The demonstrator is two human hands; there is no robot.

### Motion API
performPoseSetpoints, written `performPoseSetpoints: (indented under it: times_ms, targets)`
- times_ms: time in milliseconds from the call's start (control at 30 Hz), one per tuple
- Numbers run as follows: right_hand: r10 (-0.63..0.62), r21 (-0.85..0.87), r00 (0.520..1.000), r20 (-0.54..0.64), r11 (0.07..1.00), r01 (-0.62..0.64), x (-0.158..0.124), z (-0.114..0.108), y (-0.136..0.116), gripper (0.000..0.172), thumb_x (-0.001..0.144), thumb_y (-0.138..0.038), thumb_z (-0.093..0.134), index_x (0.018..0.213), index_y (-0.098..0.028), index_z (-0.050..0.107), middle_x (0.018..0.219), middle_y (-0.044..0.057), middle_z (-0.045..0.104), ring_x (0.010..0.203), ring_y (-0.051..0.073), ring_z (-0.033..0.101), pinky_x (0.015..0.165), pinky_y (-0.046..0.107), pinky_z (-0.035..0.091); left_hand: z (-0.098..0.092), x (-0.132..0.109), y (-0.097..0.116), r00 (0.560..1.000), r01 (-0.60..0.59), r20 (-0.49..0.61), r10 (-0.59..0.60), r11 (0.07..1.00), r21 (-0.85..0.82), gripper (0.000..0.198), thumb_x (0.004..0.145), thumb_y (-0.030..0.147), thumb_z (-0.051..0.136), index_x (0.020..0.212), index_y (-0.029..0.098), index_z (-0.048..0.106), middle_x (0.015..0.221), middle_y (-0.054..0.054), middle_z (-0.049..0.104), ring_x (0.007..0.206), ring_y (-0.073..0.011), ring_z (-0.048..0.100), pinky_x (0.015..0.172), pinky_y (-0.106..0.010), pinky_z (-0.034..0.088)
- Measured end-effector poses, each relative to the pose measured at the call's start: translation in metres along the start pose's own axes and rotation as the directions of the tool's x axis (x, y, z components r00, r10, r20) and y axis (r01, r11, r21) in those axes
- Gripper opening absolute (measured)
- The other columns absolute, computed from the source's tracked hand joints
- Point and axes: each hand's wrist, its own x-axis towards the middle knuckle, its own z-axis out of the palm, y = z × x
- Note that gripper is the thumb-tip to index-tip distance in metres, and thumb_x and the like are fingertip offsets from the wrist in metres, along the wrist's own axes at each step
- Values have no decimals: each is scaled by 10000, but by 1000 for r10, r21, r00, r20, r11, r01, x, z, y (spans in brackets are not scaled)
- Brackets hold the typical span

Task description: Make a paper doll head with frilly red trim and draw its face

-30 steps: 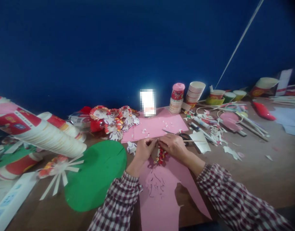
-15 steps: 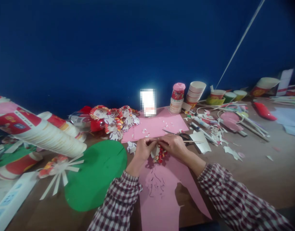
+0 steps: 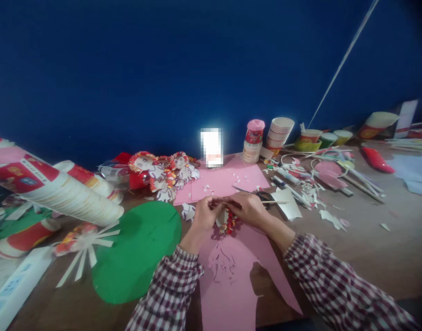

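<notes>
Close together over the pink paper (image 3: 227,294), both hands pinch a small paper cutout (image 3: 228,226) with a curled red and yellow fringe and a pale middle. My left hand (image 3: 206,215) is closed on its left side, thumb and fingertips at the upper edge. My right hand (image 3: 248,209) is closed at the upper right of it, and a thin pale stick (image 3: 278,202) juts out beyond the knuckles. The fingers hide the cutout's top. Just left of my left hand lies a white paper figure (image 3: 188,212). Dark-handled scissors (image 3: 265,197) lie partly behind my right hand.
Finished-looking paper dolls with fringed heads (image 3: 165,172) lean at the back left. A green paper shape (image 3: 138,253) and a long stack of paper cups (image 3: 76,195) lie on the left. Cup stacks (image 3: 280,135), markers (image 3: 288,174) and paper scraps (image 3: 312,191) crowd the right.
Both hands stay almost in place. The fringed cutout between them has turned slightly, and the fingertips have shifted a little.
</notes>
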Motion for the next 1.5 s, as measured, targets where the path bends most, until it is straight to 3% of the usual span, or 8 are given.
performPoseSetpoints:
  times_ms: [200, 433, 667, 900, 1067, 1500]
  targets:
    - [37, -8, 998, 54, 999, -36, 1, -4, -4, 209, 853, -226, 554, 1026, -223, 671, 846, 36, 691, 784, 144, 615, 681, 219, 438, -2, -3, 6, 1000, -23, 1, 23, 999, 32, 379, 718, 251, 654, 1049, 112, 535, 656, -1, 615, 604, -108, 578, 559, -196, 437]
    - [14, -53, 999, 43, 998, -12, 0, -1, -1, 151, 850, -226, 564, 929, -202, 690, 813, 32, 680, 766, 144, 602, 657, 221, 408, -1, -3, 5, 999, -36, 23, 36, 999, 19, 331, 721, 249, 653, 1006, 116, 550, 678, -7, 612, 621, -105, 579, 569, -191, 428]
    - [-37, -104, 999, 7, 994, 37, 0, -2, -1, 174, 873, -227, 532, 976, -209, 671, 753, 25, 642, 732, 141, 577, 647, 224, 386, 0, -1, 2, 1000, -29, 8, 28, 998, 56, 305, 722, 197, 625, 1009, 112, 565, 727, -32, 633, 644, -106, 587, 581, -190, 441]
    - [-66, -126, 998, 22, 990, 69, -1, 0, -1, 187, 883, -232, 515, 993, -214, 666, 781, 34, 652, 766, 150, 581, 690, 231, 406, -1, -1, 2, 999, -18, -32, 20, 997, 77, 294, 758, 337, 618, 954, 120, 592, 645, -10, 616, 549, -101, 560, 493, -181, 409]
    - [-50, -122, 998, 32, 991, 54, -2, 2, -1, 195, 887, -236, 509, 1002, -210, 664, 814, 47, 669, 814, 153, 595, 737, 235, 426, -1, -1, 3, 999, -24, -42, 26, 999, 45, 282, 728, 317, 656, 934, 131, 610, 728, -38, 654, 641, -124, 609, 557, -192, 451]
    - [-18, -12, 999, 32, 1000, 19, 0, -3, -2, 258, 874, -218, 548, 1110, -273, 639, 871, 13, 689, 800, 133, 612, 693, 212, 423, -1, -1, 6, 998, -35, -44, 36, 999, 35, 299, 693, 263, 688, 945, 126, 603, 746, -36, 637, 679, -121, 601, 618, -209, 464]
